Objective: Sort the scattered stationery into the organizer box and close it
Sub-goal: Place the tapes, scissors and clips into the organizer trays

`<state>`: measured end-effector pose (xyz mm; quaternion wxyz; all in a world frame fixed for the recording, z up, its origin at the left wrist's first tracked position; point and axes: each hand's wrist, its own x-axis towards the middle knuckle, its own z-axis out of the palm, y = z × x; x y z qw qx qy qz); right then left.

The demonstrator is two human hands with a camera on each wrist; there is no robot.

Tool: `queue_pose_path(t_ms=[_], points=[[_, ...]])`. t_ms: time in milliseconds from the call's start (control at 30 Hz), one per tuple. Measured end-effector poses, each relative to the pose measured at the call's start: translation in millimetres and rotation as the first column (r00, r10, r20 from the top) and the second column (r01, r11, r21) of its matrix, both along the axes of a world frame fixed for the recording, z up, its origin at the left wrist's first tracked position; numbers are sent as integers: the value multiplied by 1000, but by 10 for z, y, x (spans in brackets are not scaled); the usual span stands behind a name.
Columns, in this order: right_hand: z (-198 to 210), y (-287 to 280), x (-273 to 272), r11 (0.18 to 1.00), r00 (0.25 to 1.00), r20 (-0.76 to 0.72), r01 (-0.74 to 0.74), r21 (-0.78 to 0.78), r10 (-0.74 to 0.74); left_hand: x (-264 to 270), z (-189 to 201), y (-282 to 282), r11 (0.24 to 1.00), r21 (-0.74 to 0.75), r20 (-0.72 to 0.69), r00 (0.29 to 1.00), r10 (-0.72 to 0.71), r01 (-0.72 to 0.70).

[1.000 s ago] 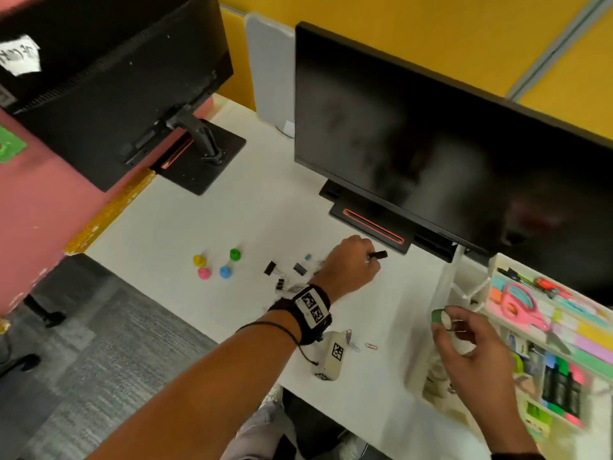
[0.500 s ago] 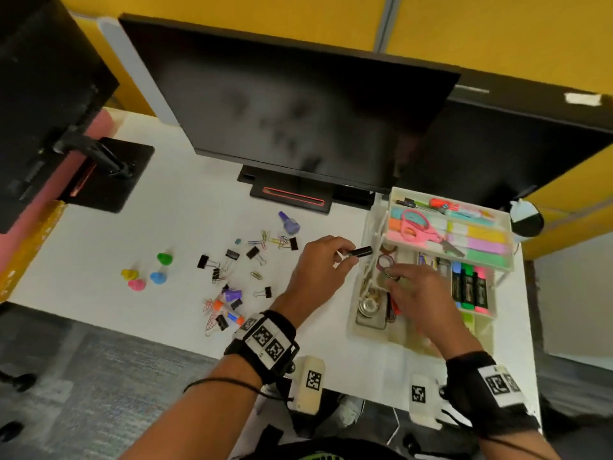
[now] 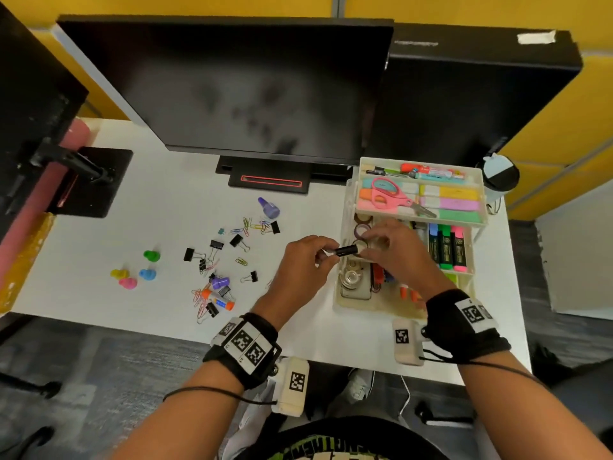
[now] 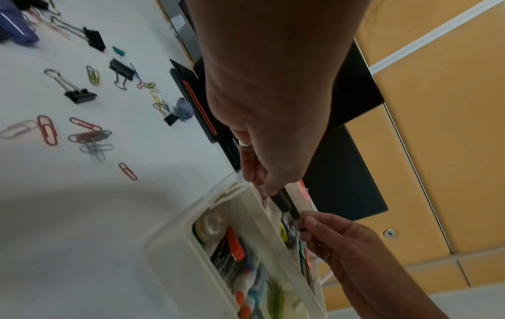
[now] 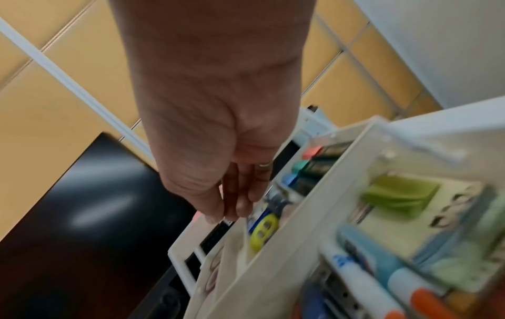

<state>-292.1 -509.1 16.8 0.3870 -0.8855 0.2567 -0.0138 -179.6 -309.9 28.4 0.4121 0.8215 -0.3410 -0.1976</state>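
We observe the left hand [image 3: 303,265] pinching a small black cylinder [image 3: 346,250] between thumb and fingertips, holding it level over the left wall of the organizer box [image 3: 343,295]. The right hand [image 3: 396,249] hovers over the box's lower compartments with fingers hanging loosely downward; its fingertips sit just beside the cylinder's free end, and we cannot tell whether they touch it or grip anything. The box stands open at the right end of the bench [image 3: 166,200], its upper tray [image 3: 479,174] swung toward the rear edge and carrying pink scissors [image 3: 386,194] on coloured note pads. Three highlighters [image 3: 446,245] stand in a compartment to the right of the right hand. Scattered loose on the bench, left of the left hand, lie black binder clips [image 3: 215,244], coloured paper clips [image 3: 199,298], a purple cap-shaped item [image 3: 268,207] and four coloured push-pin shapes [image 3: 134,272] nearer the left edge
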Motion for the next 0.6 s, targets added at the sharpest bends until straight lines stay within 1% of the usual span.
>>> queue_pose_path(t_ms=[67, 233, 333, 433, 600], points=[[98, -124, -161, 1000, 999, 34, 12, -3, -12, -92, -34, -26, 999, -9, -11, 999, -40, 40], [173, -401, -797, 981, 973, 127, 192, 19, -193, -375, -101, -190, 986, 19, -62, 984, -164, 166], [89, -446, -1171, 960, 954, 107, 279, 19, -279, -532, -138, -331, 967, 82, -69, 970, -234, 240], [-56, -434, -1459, 955, 954, 58, 293, 54, -295, -640, -151, -447, 949, 134, -86, 958, -274, 284], [-252, -439, -1734, 969, 969, -9, 248, 17, -248, -795, -239, -599, 922, 175, -96, 939, -332, 344]])
